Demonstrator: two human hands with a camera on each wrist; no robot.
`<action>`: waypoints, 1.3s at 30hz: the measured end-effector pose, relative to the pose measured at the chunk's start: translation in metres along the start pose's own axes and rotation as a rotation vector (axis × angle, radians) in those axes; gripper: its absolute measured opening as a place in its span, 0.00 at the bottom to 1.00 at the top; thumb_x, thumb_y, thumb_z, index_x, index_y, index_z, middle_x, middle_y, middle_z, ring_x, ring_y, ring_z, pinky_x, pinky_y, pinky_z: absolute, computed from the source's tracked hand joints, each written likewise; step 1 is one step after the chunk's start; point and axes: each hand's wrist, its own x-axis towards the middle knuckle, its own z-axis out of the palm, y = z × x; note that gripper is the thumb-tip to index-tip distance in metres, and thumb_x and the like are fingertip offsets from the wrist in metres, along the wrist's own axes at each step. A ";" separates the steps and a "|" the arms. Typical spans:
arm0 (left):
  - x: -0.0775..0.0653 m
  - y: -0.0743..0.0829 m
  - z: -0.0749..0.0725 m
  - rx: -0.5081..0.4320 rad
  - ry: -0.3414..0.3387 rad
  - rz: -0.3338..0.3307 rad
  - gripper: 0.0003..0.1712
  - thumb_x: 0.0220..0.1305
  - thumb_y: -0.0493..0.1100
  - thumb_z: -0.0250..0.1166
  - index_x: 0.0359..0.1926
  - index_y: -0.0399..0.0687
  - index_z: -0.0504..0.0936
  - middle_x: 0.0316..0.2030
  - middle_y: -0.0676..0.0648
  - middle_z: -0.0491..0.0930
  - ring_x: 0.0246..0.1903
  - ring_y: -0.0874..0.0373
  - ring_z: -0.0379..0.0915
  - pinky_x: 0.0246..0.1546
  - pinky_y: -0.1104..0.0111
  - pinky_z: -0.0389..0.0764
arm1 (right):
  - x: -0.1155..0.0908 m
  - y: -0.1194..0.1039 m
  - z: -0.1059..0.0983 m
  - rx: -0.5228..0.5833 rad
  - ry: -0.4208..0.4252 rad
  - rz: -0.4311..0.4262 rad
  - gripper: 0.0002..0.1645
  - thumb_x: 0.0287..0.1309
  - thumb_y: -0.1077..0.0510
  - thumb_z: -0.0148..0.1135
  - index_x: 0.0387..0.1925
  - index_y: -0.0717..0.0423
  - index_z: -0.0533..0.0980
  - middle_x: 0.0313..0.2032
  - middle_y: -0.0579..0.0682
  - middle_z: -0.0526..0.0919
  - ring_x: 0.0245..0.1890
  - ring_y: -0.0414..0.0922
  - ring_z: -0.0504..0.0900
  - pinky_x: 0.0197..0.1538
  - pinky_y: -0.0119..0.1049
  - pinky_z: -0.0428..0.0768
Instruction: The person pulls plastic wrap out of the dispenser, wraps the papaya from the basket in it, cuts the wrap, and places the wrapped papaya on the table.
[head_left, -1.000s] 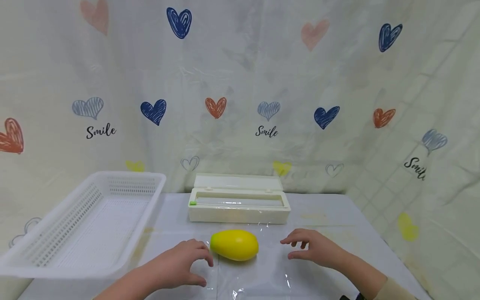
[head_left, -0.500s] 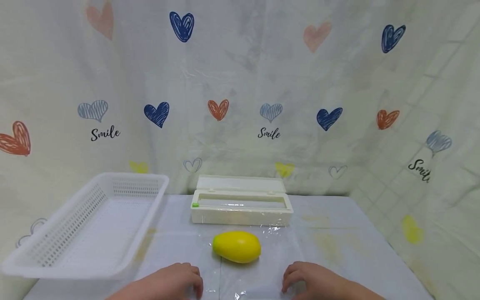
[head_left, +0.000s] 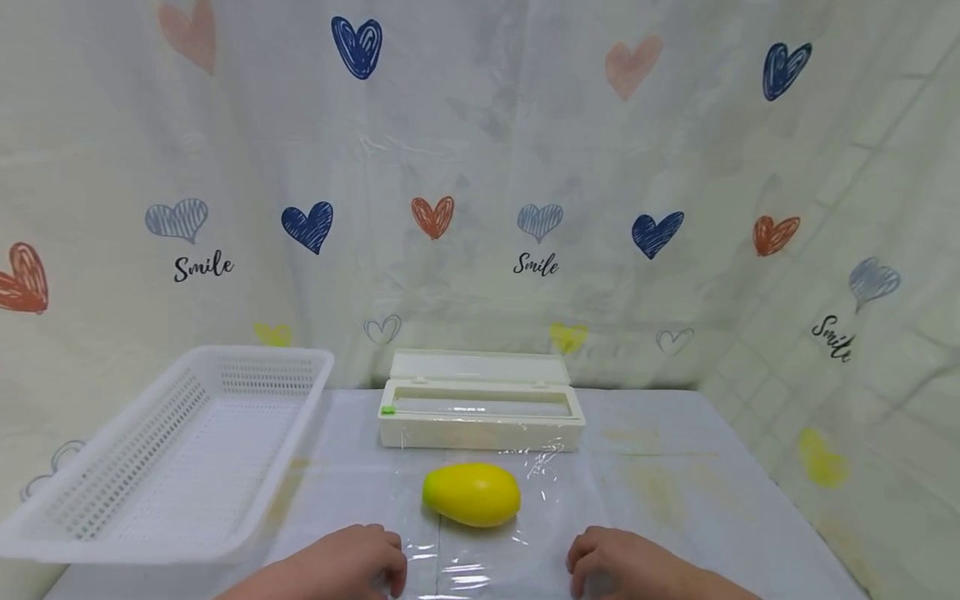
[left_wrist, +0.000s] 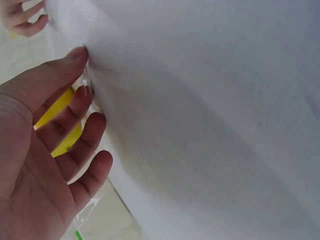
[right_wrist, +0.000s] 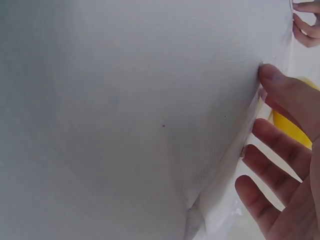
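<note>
A yellow papaya-shaped fruit (head_left: 472, 494) with a greenish left end lies on a clear sheet of plastic wrap (head_left: 487, 554). The sheet runs toward me from an off-white wrap dispenser (head_left: 480, 435), its lid up and a roll inside. My left hand (head_left: 352, 562) pinches the sheet's near left corner; in the left wrist view, thumb and forefinger (left_wrist: 75, 55) meet at the film's edge while the other fingers spread. At the near right corner my right hand (head_left: 626, 562) pinches the film likewise, its thumb (right_wrist: 274, 75) at the edge in the right wrist view.
A white perforated plastic basket (head_left: 292, 467) stands at the left of the table. The white-covered table (head_left: 667, 475) has faint yellowish stains at right. Behind it hangs a curtain (head_left: 465, 125) printed with hearts.
Both hands have come back toward me from beside the fruit and lowered to the sheet's near corners. Between half a second ago and now they barely move, while the film's glints shift. The fruit stays put.
</note>
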 end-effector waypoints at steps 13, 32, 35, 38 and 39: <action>0.002 0.002 -0.001 0.066 0.016 -0.032 0.10 0.59 0.42 0.68 0.26 0.64 0.80 0.23 0.67 0.67 0.24 0.70 0.62 0.29 0.74 0.69 | -0.001 -0.003 -0.001 0.063 0.023 0.027 0.03 0.66 0.49 0.63 0.36 0.36 0.82 0.43 0.30 0.78 0.41 0.28 0.75 0.44 0.29 0.79; -0.006 0.005 -0.017 -0.125 0.440 -0.212 0.10 0.64 0.44 0.66 0.34 0.67 0.74 0.33 0.71 0.72 0.35 0.68 0.71 0.35 0.70 0.75 | -0.002 -0.005 -0.032 0.231 0.382 -0.024 0.04 0.66 0.57 0.64 0.38 0.42 0.79 0.42 0.45 0.83 0.44 0.38 0.80 0.46 0.36 0.80; -0.001 0.006 -0.020 -0.164 0.476 -0.270 0.10 0.65 0.44 0.65 0.33 0.67 0.74 0.32 0.70 0.73 0.34 0.67 0.71 0.34 0.71 0.74 | 0.003 0.002 -0.036 0.297 0.407 0.015 0.04 0.67 0.57 0.62 0.39 0.42 0.78 0.42 0.44 0.84 0.44 0.40 0.80 0.46 0.36 0.80; 0.007 0.004 -0.021 -0.196 0.514 -0.321 0.09 0.66 0.45 0.63 0.33 0.68 0.74 0.32 0.69 0.73 0.32 0.68 0.70 0.32 0.72 0.73 | 0.008 0.008 -0.039 0.353 0.420 0.062 0.03 0.68 0.57 0.61 0.39 0.43 0.79 0.42 0.45 0.84 0.44 0.41 0.81 0.47 0.35 0.80; 0.010 0.003 -0.021 -0.210 0.525 -0.337 0.09 0.67 0.44 0.62 0.32 0.68 0.74 0.32 0.69 0.73 0.32 0.69 0.70 0.31 0.72 0.72 | 0.009 0.010 -0.040 0.376 0.420 0.083 0.02 0.68 0.56 0.61 0.39 0.44 0.79 0.42 0.46 0.84 0.44 0.41 0.81 0.48 0.34 0.80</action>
